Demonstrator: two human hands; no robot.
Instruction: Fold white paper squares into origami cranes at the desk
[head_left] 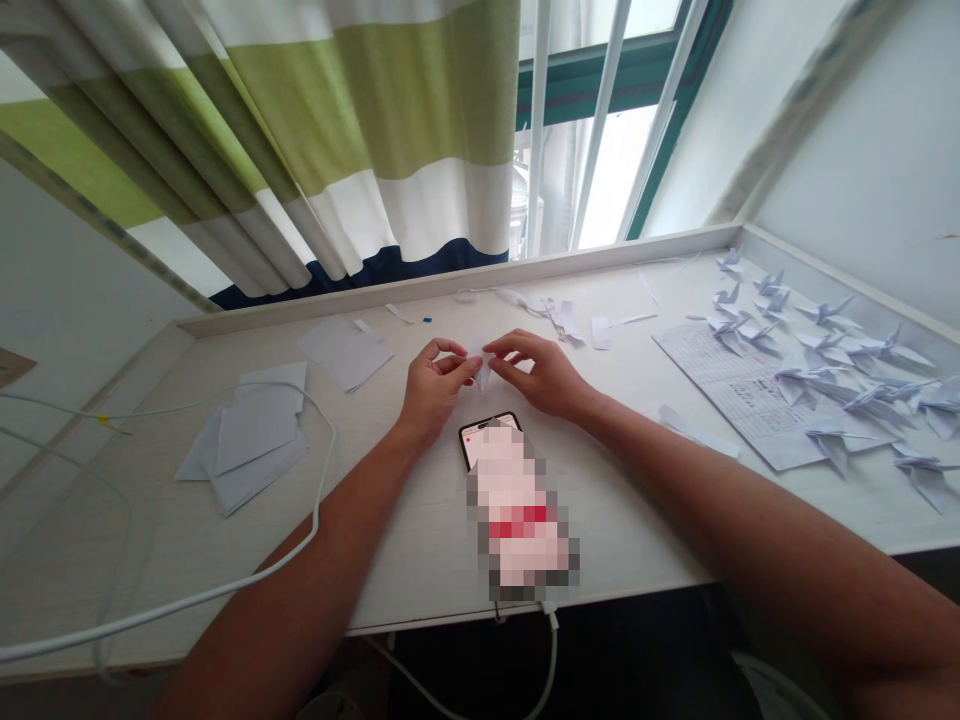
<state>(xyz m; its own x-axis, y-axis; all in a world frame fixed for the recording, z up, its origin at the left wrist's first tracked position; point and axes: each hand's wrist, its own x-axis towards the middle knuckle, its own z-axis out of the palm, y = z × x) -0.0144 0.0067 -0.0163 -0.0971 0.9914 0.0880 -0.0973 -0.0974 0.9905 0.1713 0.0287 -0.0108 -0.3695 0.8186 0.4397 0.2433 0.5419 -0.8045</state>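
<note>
At upper left hung a striped green-and-white curtain [375,120]; below it, white paper squares [255,440] lay piled on a white desk [225,570]. The left hand [435,385] and right hand [544,375] held a narrow pinch on a small folded white paper [481,368], mid-fold, above a phone [487,432]. At right, origami cranes [825,385] crowded a printed sheet [720,390].

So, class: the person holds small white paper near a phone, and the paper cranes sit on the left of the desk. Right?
No: the paper cranes are on the right of the desk, not the left, as the head view shows. The left hand and right hand do hold the white paper near the phone.
</note>
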